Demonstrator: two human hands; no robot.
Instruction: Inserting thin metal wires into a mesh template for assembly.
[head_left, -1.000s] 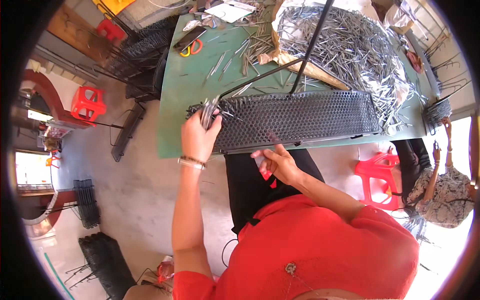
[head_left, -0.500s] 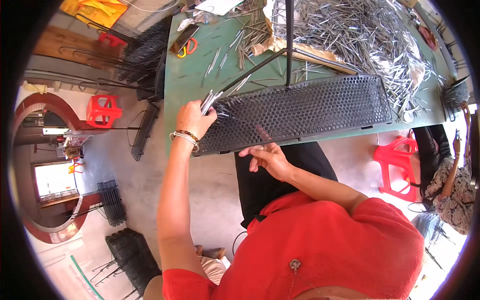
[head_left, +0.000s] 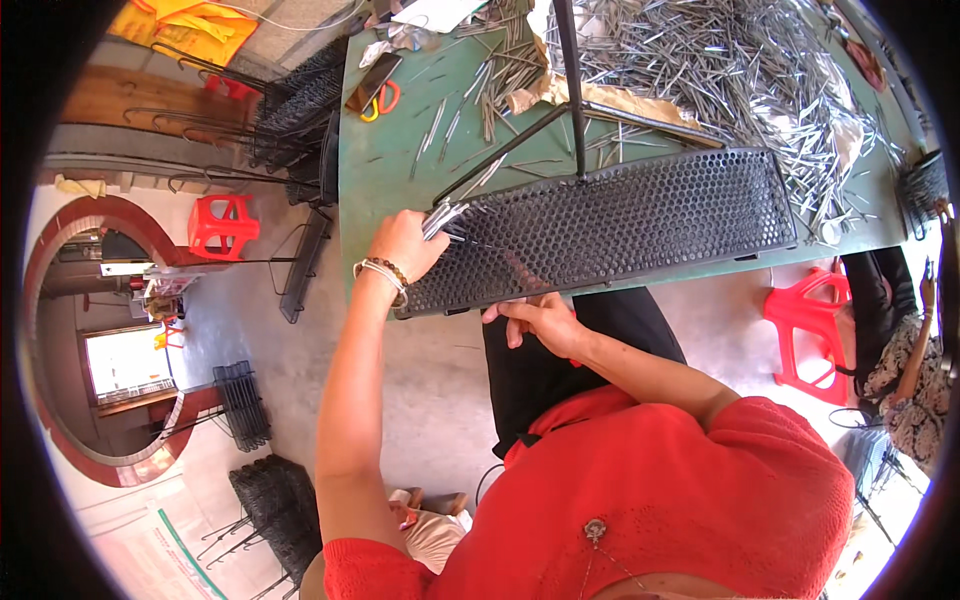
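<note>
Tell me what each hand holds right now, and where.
Left hand grips a bundle of thin metal pins by their lower ends; right hand grips the near edge of the long black perforated panel.

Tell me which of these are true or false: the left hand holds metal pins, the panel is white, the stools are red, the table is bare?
1. The left hand holds a bundle of metal pins. True.
2. The perforated panel is white. False: it is black.
3. The right hand grips the panel's near edge. True.
4. The plastic stools are red. True.
5. The green table is bare. False: loose pins lie heaped on it.
</note>
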